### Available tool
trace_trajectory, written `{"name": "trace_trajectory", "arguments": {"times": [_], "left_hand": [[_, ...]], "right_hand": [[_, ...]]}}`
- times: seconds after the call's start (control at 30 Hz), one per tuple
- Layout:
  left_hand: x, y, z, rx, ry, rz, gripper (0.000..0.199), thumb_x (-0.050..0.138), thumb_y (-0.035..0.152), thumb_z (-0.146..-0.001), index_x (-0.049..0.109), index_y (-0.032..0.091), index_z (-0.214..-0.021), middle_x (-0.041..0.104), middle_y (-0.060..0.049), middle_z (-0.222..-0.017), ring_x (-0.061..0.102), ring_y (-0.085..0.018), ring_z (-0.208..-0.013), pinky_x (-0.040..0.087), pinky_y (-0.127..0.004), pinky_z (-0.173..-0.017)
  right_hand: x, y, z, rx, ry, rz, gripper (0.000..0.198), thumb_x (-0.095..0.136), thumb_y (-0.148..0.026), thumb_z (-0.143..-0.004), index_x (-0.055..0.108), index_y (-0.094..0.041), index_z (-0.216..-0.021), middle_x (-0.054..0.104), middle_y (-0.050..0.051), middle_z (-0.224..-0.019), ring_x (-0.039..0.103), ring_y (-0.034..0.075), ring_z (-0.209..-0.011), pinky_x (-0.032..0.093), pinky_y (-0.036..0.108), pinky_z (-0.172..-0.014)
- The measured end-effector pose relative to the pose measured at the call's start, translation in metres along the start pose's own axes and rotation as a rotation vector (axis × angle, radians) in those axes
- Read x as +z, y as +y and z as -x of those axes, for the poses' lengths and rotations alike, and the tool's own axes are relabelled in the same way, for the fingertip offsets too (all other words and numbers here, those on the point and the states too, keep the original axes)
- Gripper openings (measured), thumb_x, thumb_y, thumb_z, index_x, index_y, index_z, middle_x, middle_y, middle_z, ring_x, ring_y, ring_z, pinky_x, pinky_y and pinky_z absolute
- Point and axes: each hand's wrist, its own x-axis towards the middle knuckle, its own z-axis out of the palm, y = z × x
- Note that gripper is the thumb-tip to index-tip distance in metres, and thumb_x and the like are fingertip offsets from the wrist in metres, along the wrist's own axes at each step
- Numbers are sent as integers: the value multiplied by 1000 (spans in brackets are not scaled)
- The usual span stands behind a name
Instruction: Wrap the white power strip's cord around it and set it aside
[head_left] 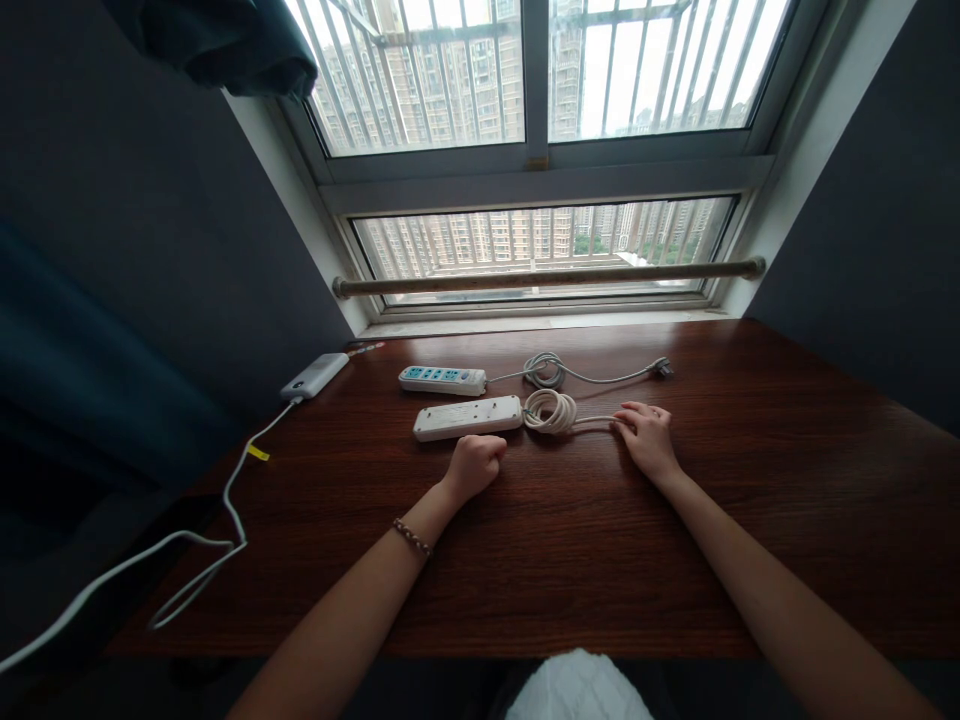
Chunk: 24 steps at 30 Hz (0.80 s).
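A white power strip (466,418) lies face down on the dark wooden table, its cord wound into a cream coil (550,411) at its right end. My left hand (475,466) rests on the table as a loose fist just in front of the strip, with nothing visible in it. From the coil a short length of cord (595,420) runs right to my right hand (646,438), whose fingertips close on it; its plug end is hidden by the fingers. Behind lies a second power strip (442,380), sockets up, with a loosely looped grey cord (544,370) ending in a plug (662,367).
At the table's left edge sits another white power strip (315,377), its white cable (238,500) trailing down past a yellow tag (258,453). A horizontal rail (547,279) crosses the window behind the wooden table (570,560). A dark curtain (90,350) hangs left.
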Motion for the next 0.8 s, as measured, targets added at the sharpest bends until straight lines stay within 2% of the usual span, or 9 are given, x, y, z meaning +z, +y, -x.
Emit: {"name": "trace_trajectory", "arguments": {"times": [0.27,0.8], "left_hand": [[0,0,0,-6,-2,2,19,35,5,-60,45,16,-49,49,1,-49,42,-10,-50,28,-22,-52],[-4,3,-1,-27,-9,41,20,36,3,-62,47,16,-51,50,0,-52,44,-10,-52,32,-21,-54]], "right_hand": [[-4,-5,-1,-5,19,-18,19,46,-31,-79,64,-25,-83,63,1,-93,41,21,-97,23,38,-83],[-31,-42,2,-36,126,-51,21,45,-34,-82,64,-27,-88,63,2,-89,33,25,-100,23,39,-85]]}}
